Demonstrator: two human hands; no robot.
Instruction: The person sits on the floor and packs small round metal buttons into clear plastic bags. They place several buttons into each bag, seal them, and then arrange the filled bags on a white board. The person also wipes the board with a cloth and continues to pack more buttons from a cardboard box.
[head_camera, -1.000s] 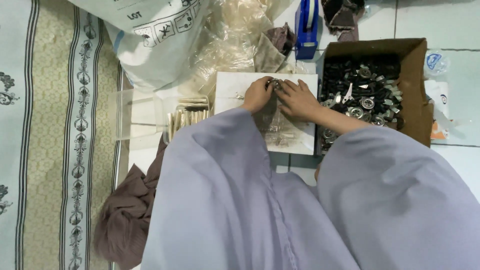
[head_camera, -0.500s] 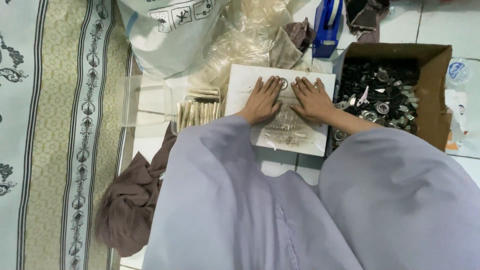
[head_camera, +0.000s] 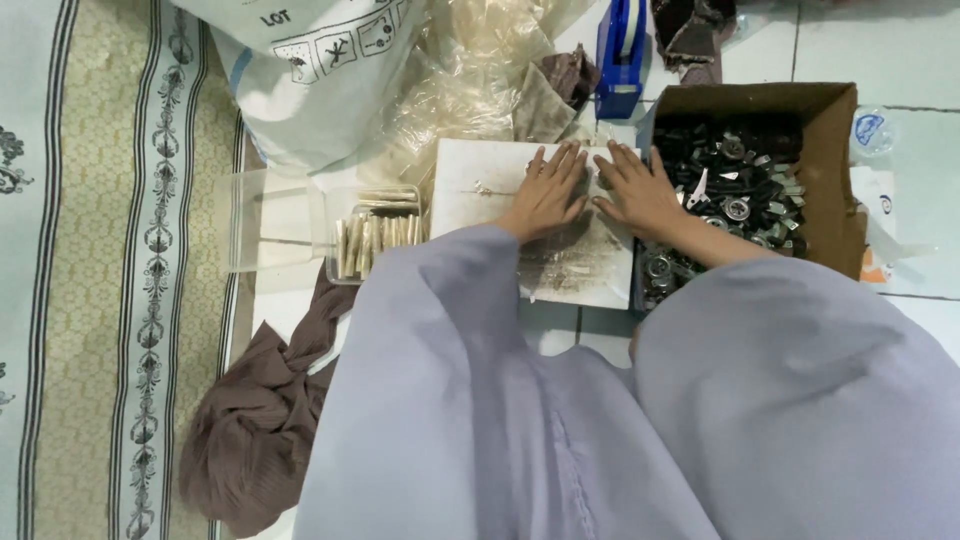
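Observation:
My left hand (head_camera: 548, 190) and my right hand (head_camera: 635, 188) lie flat, palms down, side by side on a white square board (head_camera: 475, 185) on the floor. The fingers are stretched out and point away from me. Under and just in front of the palms lies a clear plastic packet (head_camera: 572, 262) with dark specks, pressed against the board. Neither hand grips anything. My wide lilac sleeves (head_camera: 430, 330) cover both forearms and the near part of the board.
A cardboard box (head_camera: 832, 170) of black and metal parts (head_camera: 740, 190) stands right of the board. Left of it is a clear tub of beige sticks (head_camera: 375, 240). Behind are crumpled plastic (head_camera: 470, 80), a white sack (head_camera: 320, 70) and a blue tape dispenser (head_camera: 620, 45). A brown cloth (head_camera: 250, 430) lies on the patterned mat (head_camera: 110, 250).
A second ago both hands were bunched together, fingertips pinching at something near the board's far edge. Now they are spread flat on the board, pressing down on the plastic packet.

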